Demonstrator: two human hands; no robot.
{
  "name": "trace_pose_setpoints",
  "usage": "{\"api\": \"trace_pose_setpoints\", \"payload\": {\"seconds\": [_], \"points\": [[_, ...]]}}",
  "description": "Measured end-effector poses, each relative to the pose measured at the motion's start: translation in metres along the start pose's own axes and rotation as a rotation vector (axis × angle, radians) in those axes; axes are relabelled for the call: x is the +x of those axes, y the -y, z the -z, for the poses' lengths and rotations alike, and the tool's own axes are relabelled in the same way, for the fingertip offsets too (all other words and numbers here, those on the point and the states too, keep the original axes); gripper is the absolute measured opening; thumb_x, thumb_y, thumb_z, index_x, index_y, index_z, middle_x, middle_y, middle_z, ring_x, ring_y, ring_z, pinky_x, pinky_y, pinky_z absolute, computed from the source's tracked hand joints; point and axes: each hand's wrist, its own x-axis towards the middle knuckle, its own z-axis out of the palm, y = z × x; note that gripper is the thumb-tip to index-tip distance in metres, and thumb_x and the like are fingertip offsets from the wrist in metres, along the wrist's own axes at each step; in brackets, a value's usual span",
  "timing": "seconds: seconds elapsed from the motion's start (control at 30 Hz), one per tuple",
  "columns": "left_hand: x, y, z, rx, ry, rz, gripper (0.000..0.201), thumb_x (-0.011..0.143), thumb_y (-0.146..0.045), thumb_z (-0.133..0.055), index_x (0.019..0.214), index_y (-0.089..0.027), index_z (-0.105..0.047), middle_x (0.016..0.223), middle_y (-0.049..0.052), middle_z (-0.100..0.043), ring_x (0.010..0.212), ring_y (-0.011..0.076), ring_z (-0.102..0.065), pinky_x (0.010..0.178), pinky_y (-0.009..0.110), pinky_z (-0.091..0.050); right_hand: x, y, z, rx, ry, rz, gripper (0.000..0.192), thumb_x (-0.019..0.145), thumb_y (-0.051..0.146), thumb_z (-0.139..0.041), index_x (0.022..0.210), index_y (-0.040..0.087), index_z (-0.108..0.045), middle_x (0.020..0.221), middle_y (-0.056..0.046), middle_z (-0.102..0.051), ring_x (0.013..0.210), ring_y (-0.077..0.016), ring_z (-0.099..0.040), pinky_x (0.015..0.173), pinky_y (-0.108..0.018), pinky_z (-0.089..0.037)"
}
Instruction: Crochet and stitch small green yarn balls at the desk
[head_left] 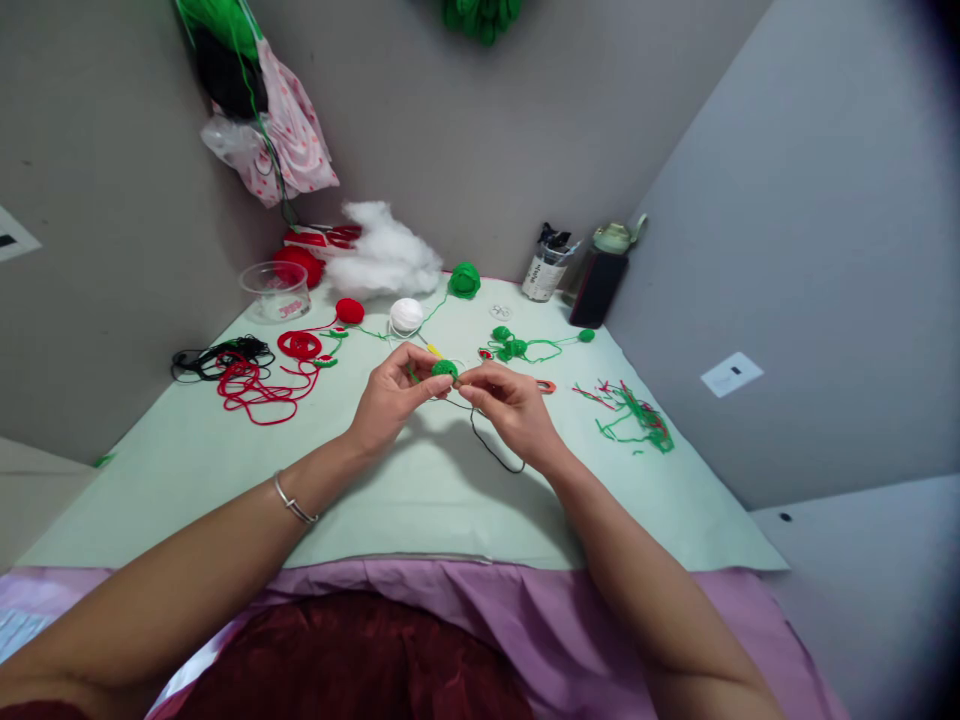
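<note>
Head view, left hand: the left hand (390, 395) is closed in a grip on a small green crocheted piece (445, 369), thumb in front.
Right hand: the right hand (510, 405) is pinched shut at the piece's right edge; whatever sits between the fingertips is too small to tell.
Green piece: held up between both hands, above the middle of the bench (420, 510).
Dark strand: black yarn (487, 448) hangs just below the hands, curving right onto the bench.
Left wrist: silver bangle (295, 498).
Bench, left: tangled black cord (225, 358) beside loose red cord (259, 392); clear plastic tub (276, 292) farther back.
Bench, behind the hands: red ball (349, 311), white ball (406, 315) and green ball (464, 280) of yarn, well apart; a heap of white stuffing (386, 252) near the wall.
Bench, right of the hands: green crocheted bits (513, 346) with trailing strands; farther right, a scatter of green and red scraps (645, 420).
Back right corner: pen cup (543, 277), dark phone (598, 288) upright against a bottle (613, 238).
</note>
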Motion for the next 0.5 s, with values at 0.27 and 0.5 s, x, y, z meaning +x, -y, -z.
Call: {"api": "trace_pose_setpoints", "payload": {"seconds": [0.27,0.5], "points": [[-0.001,-0.002,0.0,0.031,0.003,0.033,0.029,0.076,-0.031,-0.083,0.09,-0.02,-0.06,0.074,-0.002,-0.068,0.07,0.0148,-0.065,0.073,0.032,-0.053,0.002,-0.002,0.011,-0.117,0.043,0.054,0.014,0.091,0.031,-0.066,0.09,0.021,-0.076,0.081,-0.004,-0.066,0.075,-0.0167,-0.053,0.067,-0.031,-0.04],[-0.004,-0.002,-0.003,0.032,0.041,0.08,0.03,0.077,-0.035,-0.082,0.089,-0.019,-0.059,0.075,-0.003,-0.066,0.069,0.0141,-0.067,0.072,0.03,-0.053,0.001,0.0,0.013,-0.072,0.065,0.022,0.021,0.09,0.037,-0.068,0.083,0.018,-0.071,0.079,-0.004,-0.065,0.072,-0.0146,-0.052,0.064,-0.029,-0.039]]}}
